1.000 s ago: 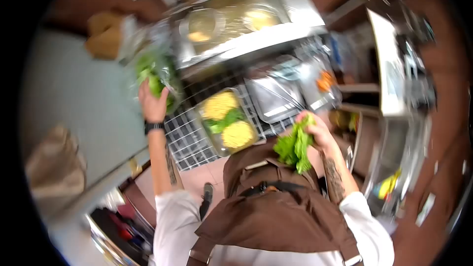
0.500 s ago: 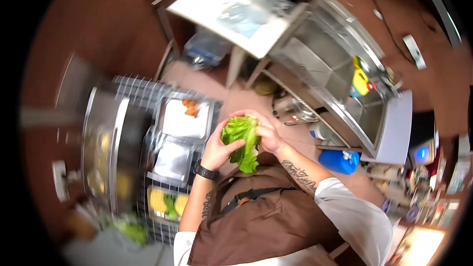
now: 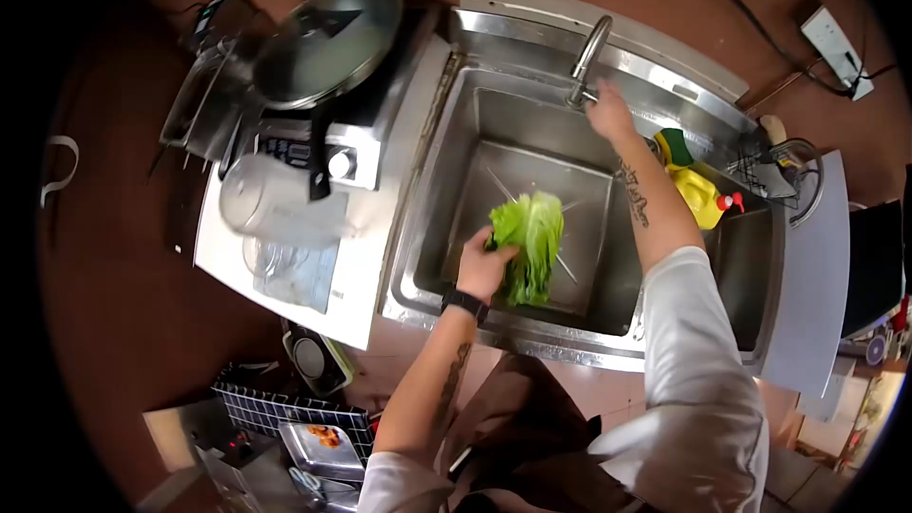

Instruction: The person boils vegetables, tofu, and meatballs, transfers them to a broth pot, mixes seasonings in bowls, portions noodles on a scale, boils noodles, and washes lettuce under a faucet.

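A bunch of green lettuce (image 3: 532, 247) is held over the left basin of the steel sink (image 3: 494, 328). My left hand (image 3: 484, 266) grips it from the left side, with the thumb across the leaves. At the back of the sink, my right hand (image 3: 608, 112) is on the lever at the base of the curved metal faucet (image 3: 594, 43). Its fingers are closed round the lever and partly hidden. No water stream shows below the spout.
Right of the basin are a yellow detergent bottle (image 3: 698, 198) and a sponge (image 3: 673, 147). On the left counter (image 3: 356, 290) are a lidded pan (image 3: 328, 47) on a cooktop and a clear plastic jug (image 3: 275, 199). A metal tray (image 3: 328, 456) with orange food lies at the lower left.
I have turned to the sink, and the lettuce is now over its basin. My right hand has let go of the lettuce and reached the faucet lever; my left still holds the leaves.
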A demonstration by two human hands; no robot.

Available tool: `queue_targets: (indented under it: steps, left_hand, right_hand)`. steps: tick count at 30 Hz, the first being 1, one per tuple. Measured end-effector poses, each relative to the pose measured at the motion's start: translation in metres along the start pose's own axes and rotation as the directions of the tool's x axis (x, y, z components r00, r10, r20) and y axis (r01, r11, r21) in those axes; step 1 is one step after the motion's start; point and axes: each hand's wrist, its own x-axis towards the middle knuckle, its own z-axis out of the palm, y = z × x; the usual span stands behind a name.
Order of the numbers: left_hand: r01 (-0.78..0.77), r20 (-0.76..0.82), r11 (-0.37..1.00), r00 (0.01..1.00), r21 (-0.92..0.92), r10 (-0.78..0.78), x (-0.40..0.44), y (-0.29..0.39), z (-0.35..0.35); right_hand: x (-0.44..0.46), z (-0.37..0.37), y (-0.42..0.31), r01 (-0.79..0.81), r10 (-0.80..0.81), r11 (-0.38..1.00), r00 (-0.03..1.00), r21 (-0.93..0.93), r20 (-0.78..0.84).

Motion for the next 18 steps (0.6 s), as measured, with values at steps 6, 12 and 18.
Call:
queue_targets:
  steps: [6, 12, 18]
  left_hand:
    - [0.227, -0.056, 0.961, 0.97, -0.159, -0.239, 0.09, -0.001, 0.044]
    - [0.297, -0.063, 0.932, 0.947, -0.208, -0.315, 0.114, -0.013, 0.046]
    - [0.293, -0.124, 0.947, 0.943, -0.131, -0.309, 0.114, -0.005, 0.042]
  right_hand:
    - [-0.091, 0.026, 0.009, -0.249, 0.087, 0.824, 0.943, 0.51, 0.32]
    - [-0.107, 0.106, -0.021, -0.601, 0.095, 0.174, 0.799, 0.78, 0.594]
    - [-0.104, 0.099, -0.047, -0.575, 0.152, 0.442, 0.804, 0.689, 0.574]
